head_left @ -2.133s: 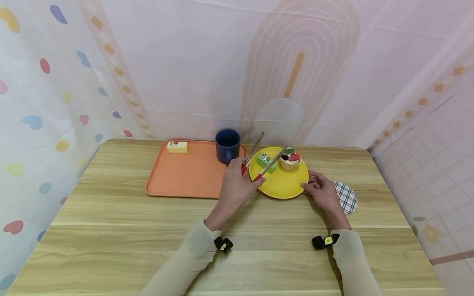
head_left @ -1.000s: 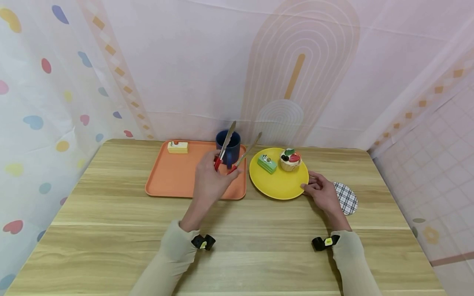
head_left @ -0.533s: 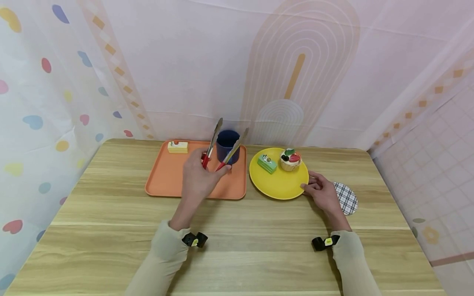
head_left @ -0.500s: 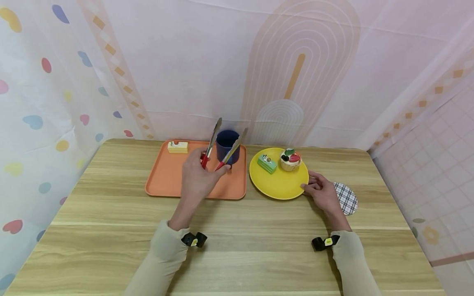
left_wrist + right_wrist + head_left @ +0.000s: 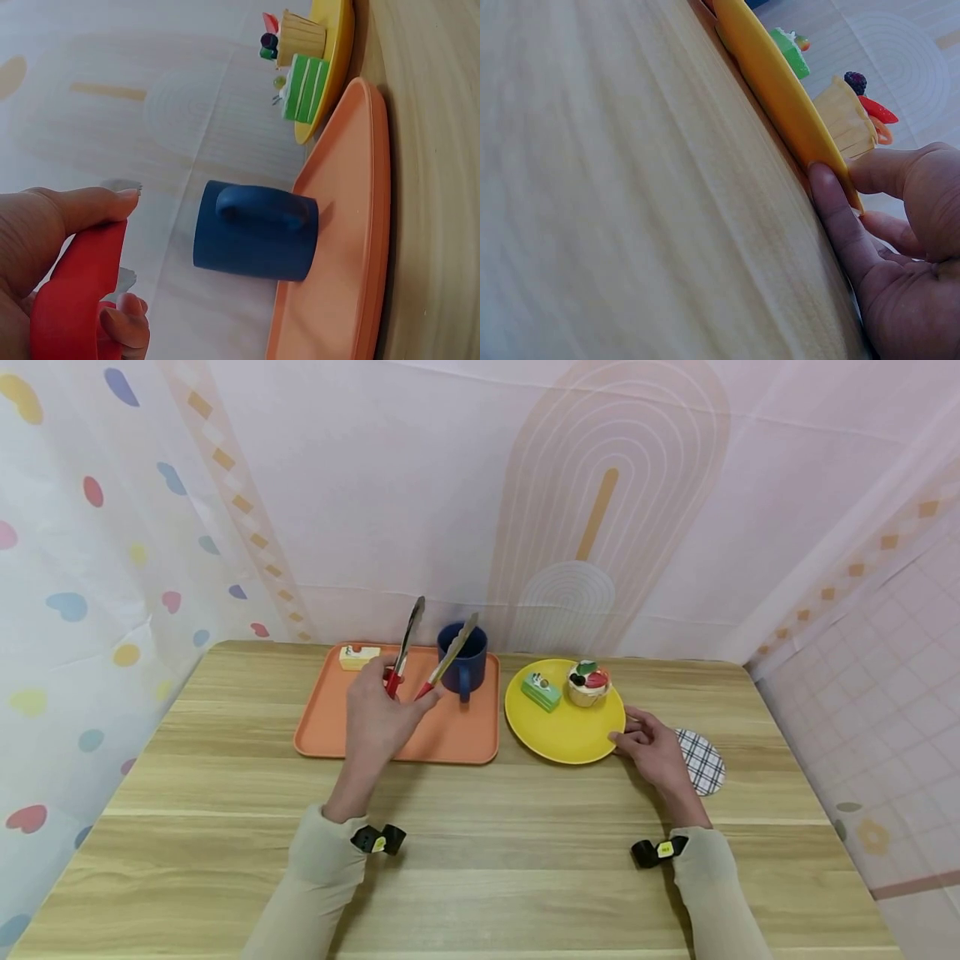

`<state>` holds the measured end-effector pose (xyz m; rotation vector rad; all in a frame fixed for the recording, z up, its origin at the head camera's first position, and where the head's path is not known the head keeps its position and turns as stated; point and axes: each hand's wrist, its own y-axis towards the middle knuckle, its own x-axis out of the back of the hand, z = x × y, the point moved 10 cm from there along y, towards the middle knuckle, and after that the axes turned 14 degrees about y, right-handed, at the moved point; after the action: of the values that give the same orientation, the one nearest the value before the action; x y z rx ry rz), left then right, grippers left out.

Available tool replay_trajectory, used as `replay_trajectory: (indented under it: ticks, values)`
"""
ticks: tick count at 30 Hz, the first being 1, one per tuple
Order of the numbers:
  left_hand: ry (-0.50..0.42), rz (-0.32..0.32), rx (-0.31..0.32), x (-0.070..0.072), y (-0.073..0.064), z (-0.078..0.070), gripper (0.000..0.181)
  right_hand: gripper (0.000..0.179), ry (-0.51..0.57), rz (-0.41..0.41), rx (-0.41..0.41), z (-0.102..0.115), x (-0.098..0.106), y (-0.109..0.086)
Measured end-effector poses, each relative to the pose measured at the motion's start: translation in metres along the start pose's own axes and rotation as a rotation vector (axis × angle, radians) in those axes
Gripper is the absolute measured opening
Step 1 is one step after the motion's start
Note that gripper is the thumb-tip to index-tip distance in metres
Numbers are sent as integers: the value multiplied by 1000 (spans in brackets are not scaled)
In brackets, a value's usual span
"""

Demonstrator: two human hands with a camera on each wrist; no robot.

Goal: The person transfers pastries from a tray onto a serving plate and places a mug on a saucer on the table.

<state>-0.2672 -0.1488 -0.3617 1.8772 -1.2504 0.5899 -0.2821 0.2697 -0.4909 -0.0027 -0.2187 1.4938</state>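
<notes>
My left hand (image 5: 381, 714) holds a pair of red-handled metal tongs (image 5: 453, 647) over the orange tray (image 5: 442, 743), arms spread with nothing between the tips. A yellow cake slice (image 5: 358, 657) lies at the tray's back left, partly behind that hand. Toward the tray's back right stands a dark blue mug (image 5: 255, 240), its handle facing me. My right hand (image 5: 652, 747) pinches the right rim of a yellow plate (image 5: 558, 739) between thumb and fingers, plain in the right wrist view. On the plate sit a green cake slice (image 5: 542, 692) and a fruit-topped cupcake (image 5: 588, 687).
A round plaid coaster (image 5: 703, 762) lies right of the plate, partly behind the right hand. The wooden table (image 5: 525, 877) meets patterned cloth walls (image 5: 360, 485) at the back and sides.
My left hand has moved left with the tongs, from above the plate's green cake slice, past the mug, to over the tray. The right hand stays on the plate's rim.
</notes>
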Motion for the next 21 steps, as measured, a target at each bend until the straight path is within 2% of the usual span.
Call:
replay_trajectory:
  ticks: [8, 16, 21]
  values:
    - [3, 28, 70, 1, 4, 15, 67, 59, 13, 3, -7, -1, -1, 1]
    - [12, 10, 88, 4, 8, 27, 65, 59, 17, 1, -6, -1, -1, 0]
    - [24, 26, 119, 4, 10, 37, 69, 58, 16, 0, -7, -1, 0, 1]
